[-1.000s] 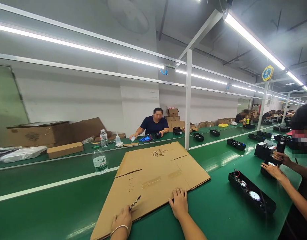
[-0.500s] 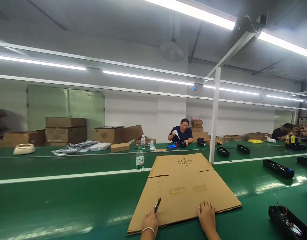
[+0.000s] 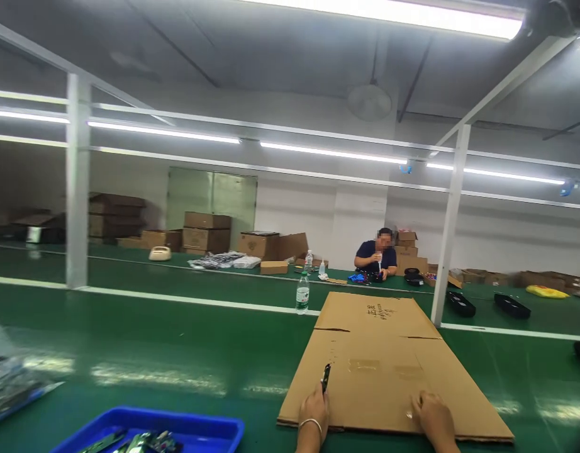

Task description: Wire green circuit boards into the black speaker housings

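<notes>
Head view: camera has panned left over the last second; the co-worker's hands and black speaker housings on the right are gone from frame, a blue tray [image 3: 177, 431] of parts now shows at lower left. Hands unchanged: left hand [image 3: 313, 412] clenched on a small dark tool [image 3: 326, 376], tip up, over the flattened cardboard sheet [image 3: 384, 358]. Right hand [image 3: 434, 415] released, pressing flat on the sheet's near edge. Sheet lies flat on the green bench [image 3: 153, 358], water bottle [image 3: 302, 293] beyond it. Work on the sheet looks paused.

Two hands [image 3: 313, 412], one cardboard sheet [image 3: 389, 371]
</notes>
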Available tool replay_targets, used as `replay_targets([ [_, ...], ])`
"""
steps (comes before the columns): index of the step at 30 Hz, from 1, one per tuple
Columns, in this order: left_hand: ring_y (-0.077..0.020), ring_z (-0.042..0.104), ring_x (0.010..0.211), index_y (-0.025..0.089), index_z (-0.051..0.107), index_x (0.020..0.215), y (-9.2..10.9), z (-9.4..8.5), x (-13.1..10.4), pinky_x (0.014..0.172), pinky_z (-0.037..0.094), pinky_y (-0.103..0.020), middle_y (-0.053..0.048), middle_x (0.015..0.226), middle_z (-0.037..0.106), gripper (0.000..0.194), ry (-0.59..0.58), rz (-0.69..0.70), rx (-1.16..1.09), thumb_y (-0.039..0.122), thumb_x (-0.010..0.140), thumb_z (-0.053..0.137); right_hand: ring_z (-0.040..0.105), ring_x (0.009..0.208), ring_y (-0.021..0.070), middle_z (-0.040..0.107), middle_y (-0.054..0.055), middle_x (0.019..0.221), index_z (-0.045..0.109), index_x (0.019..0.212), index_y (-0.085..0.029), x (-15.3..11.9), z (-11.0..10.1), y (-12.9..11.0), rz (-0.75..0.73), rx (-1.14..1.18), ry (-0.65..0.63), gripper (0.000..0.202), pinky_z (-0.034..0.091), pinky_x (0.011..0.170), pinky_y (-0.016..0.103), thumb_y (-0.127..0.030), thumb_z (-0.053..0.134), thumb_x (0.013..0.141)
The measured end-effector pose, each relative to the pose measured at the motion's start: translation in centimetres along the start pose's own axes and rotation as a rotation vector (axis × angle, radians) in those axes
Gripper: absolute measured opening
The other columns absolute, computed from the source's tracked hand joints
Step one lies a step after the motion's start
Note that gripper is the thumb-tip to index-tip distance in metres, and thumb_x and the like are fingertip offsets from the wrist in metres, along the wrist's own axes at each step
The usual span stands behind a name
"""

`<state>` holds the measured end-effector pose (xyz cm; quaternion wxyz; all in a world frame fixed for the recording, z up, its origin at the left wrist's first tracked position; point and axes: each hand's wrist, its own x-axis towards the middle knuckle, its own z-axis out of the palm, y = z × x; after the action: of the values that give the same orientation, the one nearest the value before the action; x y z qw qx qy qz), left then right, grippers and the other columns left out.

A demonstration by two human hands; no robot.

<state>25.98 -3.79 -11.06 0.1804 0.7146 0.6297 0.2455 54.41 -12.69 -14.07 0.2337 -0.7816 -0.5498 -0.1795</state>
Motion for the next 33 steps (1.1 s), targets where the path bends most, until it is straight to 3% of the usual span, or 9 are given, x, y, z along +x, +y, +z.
replay_targets([
  [3, -0.0206, 0.059, 0.095, 0.013, 0.052, 0.11, -0.6, -0.1, 0.2, 0.086, 0.042, -0.039, -0.009, 0.099, 0.065, 0.029, -0.001, -0.026, -0.039, 0.025, 0.088, 0.039, 0.061, 0.072, 0.0218, 0.065, 0.007, 0.07, 0.059, 0.065, -0.024, 0.8, 1.4, 2.0, -0.038, 0.083, 0.008, 0.022, 0.045, 0.063, 0.03, -0.033, 0.043, 0.077],
  [6, -0.022, 0.057, 0.101, 0.013, 0.05, 0.116, -1.5, -0.1, 0.0, 0.086, 0.041, -0.031, -0.011, 0.109, 0.063, 0.036, -0.015, -0.004, -0.107, 0.023, 0.087, 0.032, 0.061, 0.074, 0.0228, 0.065, 0.006, 0.072, 0.057, 0.064, -0.026, 0.7, 3.0, 3.4, -0.038, 0.13, 0.033, 0.02, 0.046, 0.063, 0.031, -0.033, 0.044, 0.076],
  [12, -0.0232, 0.056, 0.105, 0.017, 0.052, 0.116, -2.6, 0.0, -0.5, 0.085, 0.043, -0.026, -0.008, 0.111, 0.064, 0.041, -0.048, 0.048, -0.237, 0.032, 0.08, 0.041, 0.061, 0.066, 0.0231, 0.063, 0.007, 0.063, 0.051, 0.056, -0.026, 0.8, 4.1, 5.1, 0.03, 0.209, 0.094, 0.023, 0.046, 0.064, 0.032, -0.037, 0.042, 0.073],
  [19, -0.021, 0.053, 0.109, 0.016, 0.052, 0.116, -2.6, -0.4, -1.7, 0.09, 0.042, -0.026, -0.006, 0.114, 0.062, 0.041, 0.01, 0.08, -0.282, 0.032, 0.081, 0.036, 0.059, 0.066, 0.0236, 0.062, 0.01, 0.064, 0.05, 0.056, -0.024, 0.1, 2.6, 4.1, 0.126, 0.31, 0.12, 0.025, 0.044, 0.064, 0.033, -0.033, 0.033, 0.072],
  [26, -0.0223, 0.051, 0.112, 0.011, 0.049, 0.115, -2.0, -1.4, -2.4, 0.095, 0.039, -0.033, -0.01, 0.113, 0.062, 0.042, -0.051, 0.12, -0.278, 0.03, 0.084, 0.027, 0.055, 0.071, 0.0194, 0.062, 0.007, 0.07, 0.056, 0.062, -0.02, -1.1, -0.3, 1.8, 0.195, 0.253, 0.11, 0.027, 0.042, 0.067, 0.028, -0.021, 0.034, 0.077],
  [30, -0.0261, 0.053, 0.109, 0.012, 0.05, 0.111, -1.6, -2.4, -2.7, 0.091, 0.041, -0.037, -0.014, 0.112, 0.061, 0.042, -0.077, 0.125, -0.253, 0.032, 0.084, 0.025, 0.056, 0.081, 0.0194, 0.064, 0.005, 0.082, 0.06, 0.079, -0.02, -2.7, -1.7, 1.7, 0.139, 0.265, 0.119, 0.026, 0.042, 0.073, 0.028, -0.018, 0.034, 0.079],
  [33, -0.0266, 0.053, 0.109, 0.014, 0.05, 0.107, -1.1, -3.1, -3.2, 0.088, 0.044, -0.036, -0.014, 0.114, 0.06, 0.041, -0.08, 0.117, -0.239, 0.033, 0.084, 0.023, 0.054, 0.082, 0.0229, 0.062, 0.008, 0.083, 0.056, 0.097, -0.017, -3.5, -2.8, 2.3, 0.181, 0.255, 0.182, 0.03, 0.041, 0.074, 0.033, -0.018, 0.031, 0.08],
])
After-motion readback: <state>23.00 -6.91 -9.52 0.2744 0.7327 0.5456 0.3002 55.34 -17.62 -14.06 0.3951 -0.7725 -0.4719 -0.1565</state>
